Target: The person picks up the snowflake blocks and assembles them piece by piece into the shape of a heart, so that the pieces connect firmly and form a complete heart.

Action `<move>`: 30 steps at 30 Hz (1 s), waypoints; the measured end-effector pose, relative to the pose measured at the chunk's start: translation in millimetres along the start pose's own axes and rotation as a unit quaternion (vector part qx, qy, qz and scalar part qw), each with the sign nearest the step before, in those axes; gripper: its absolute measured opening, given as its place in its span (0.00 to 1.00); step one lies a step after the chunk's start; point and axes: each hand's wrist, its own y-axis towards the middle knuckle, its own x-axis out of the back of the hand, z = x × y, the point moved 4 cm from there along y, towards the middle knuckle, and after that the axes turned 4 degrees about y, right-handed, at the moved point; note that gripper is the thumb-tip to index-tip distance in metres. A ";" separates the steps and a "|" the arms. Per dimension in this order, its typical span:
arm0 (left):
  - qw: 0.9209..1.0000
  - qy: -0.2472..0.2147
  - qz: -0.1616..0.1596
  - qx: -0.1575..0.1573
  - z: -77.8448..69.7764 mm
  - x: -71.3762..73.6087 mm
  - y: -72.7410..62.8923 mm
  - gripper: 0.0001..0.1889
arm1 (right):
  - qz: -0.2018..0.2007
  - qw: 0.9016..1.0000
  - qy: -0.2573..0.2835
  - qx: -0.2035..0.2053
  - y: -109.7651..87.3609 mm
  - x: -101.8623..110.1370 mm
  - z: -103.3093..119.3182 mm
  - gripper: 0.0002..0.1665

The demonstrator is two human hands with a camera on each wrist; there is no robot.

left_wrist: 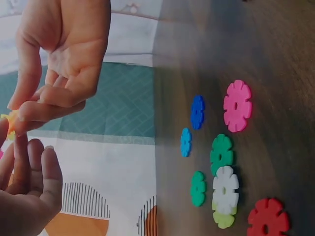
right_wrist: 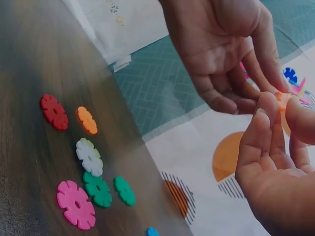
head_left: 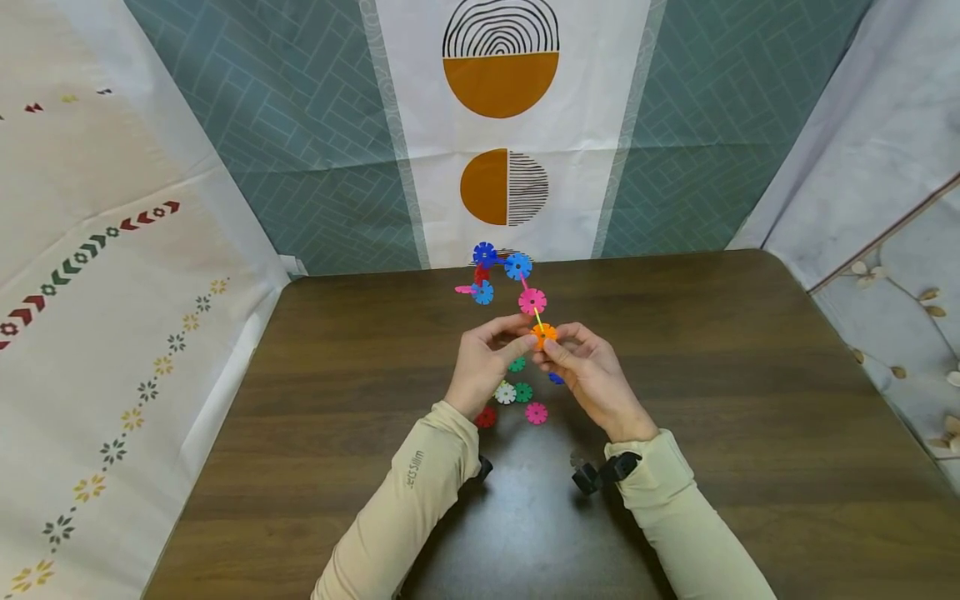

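Observation:
In the head view, my left hand (head_left: 486,363) and my right hand (head_left: 597,380) meet over the table, both pinching an orange notched flower disc (head_left: 544,335) between thumb and fingers. A yellow disc (head_left: 539,319), seen edge-on, is slotted to it. From there a raised chain runs up through a pink disc (head_left: 532,301) and a light blue disc (head_left: 517,266) to a dark blue disc (head_left: 485,254). A red disc (head_left: 481,274), another blue disc (head_left: 483,292) and an edge-on pink piece (head_left: 464,289) hang at its far end. Fingers partly cover the orange disc in both wrist views.
Loose discs lie on the brown table (head_left: 360,350) beneath the hands: pink (left_wrist: 237,105), dark blue (left_wrist: 197,112), light blue (left_wrist: 185,142), red (right_wrist: 54,112), orange (right_wrist: 87,120), two green, and white overlapping yellow-green. Patterned cloths (head_left: 322,125) hang behind and beside the table.

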 end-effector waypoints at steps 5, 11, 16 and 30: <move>0.999 0.028 -0.019 -0.023 -4.6 1.2 2.4 0.17 | 0.014 0.999 -0.052 -0.001 0.6 1.2 0.5 0.10; 0.997 0.032 -0.039 -0.059 -6.9 4.3 4.4 0.14 | -0.016 0.954 -0.300 0.005 9.0 22.7 3.1 0.24; 0.997 0.015 -0.053 -0.059 -5.4 7.4 2.6 0.14 | -0.024 0.844 -0.531 -0.065 20.0 42.3 -7.6 0.25; 0.997 -0.013 -0.054 -0.061 -4.0 7.9 2.9 0.17 | -0.011 0.728 -0.679 -0.099 29.7 46.2 -27.5 0.25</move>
